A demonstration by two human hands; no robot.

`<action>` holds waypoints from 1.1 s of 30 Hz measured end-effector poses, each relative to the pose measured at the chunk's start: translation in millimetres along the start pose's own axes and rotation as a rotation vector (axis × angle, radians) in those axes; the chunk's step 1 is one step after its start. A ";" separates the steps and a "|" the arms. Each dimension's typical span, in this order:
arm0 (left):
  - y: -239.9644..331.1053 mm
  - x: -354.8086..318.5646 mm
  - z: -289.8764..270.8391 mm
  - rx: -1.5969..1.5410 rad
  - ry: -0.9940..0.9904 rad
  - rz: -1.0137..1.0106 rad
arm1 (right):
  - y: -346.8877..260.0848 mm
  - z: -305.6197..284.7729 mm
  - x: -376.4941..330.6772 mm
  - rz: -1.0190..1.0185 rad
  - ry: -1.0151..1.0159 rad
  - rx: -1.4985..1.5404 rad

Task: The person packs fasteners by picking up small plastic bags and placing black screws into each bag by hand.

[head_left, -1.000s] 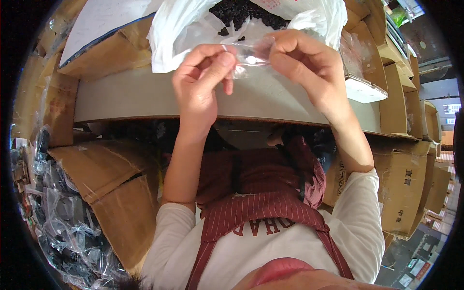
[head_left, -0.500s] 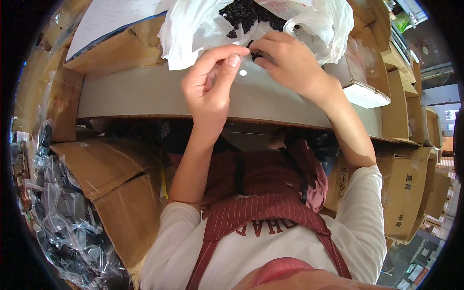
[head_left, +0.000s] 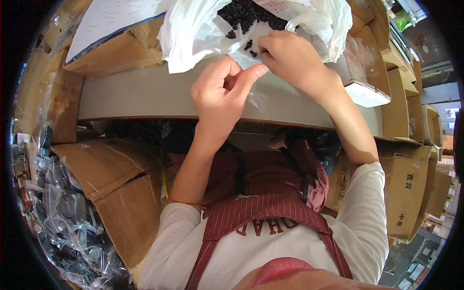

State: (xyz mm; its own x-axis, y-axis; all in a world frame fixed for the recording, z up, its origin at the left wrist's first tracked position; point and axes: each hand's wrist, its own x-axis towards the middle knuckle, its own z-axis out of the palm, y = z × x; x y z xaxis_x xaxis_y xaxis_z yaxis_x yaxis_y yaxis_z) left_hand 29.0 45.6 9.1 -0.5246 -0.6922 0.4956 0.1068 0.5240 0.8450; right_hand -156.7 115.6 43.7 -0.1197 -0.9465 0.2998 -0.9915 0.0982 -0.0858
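Over the near edge of the table, my left hand [head_left: 220, 92] is closed, its fingers curled in and its thumb stretched toward the right hand. My right hand [head_left: 295, 60] is bent over with fingers pinched together; its fingertips meet the left thumb tip. Whatever lies between the fingers is hidden. Just beyond them a white plastic bag [head_left: 186, 36] lies spread, with a heap of small black screw-like pieces [head_left: 249, 14] in it. A few loose black pieces [head_left: 253, 53] rest on the bag's near part, beside my right fingers.
Left of the bag, a cardboard box [head_left: 116, 50] bears a written sheet [head_left: 108, 21]. An open carton [head_left: 365, 72] stands at the right on the grey tabletop [head_left: 140, 94]. Below the table edge are cardboard flaps [head_left: 116, 179] and clear bags of dark parts [head_left: 72, 217] at left.
My left hand has moved slightly right and curled its index finger. A small white disc seen between the hands is out of sight. Loose black pieces by my right fingers show more fully.
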 end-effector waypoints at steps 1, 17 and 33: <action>-0.2 2.3 3.0 -0.055 0.001 0.002 | -0.4 -0.5 0.7 0.001 0.001 0.000; -7.7 6.6 14.9 0.256 0.009 0.403 | -8.1 -50.9 -18.9 -0.412 0.233 0.521; -6.4 4.5 10.4 0.213 0.018 0.304 | 1.6 -13.2 -22.3 -0.236 0.178 0.103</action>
State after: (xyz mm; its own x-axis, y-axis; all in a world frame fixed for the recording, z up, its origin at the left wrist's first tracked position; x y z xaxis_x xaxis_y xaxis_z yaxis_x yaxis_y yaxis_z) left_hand 17.2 44.3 3.8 -0.4811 -0.4965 0.7225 0.0762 0.7973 0.5987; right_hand -156.4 140.9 49.4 0.0971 -0.8697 0.4840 -0.9836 -0.1581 -0.0868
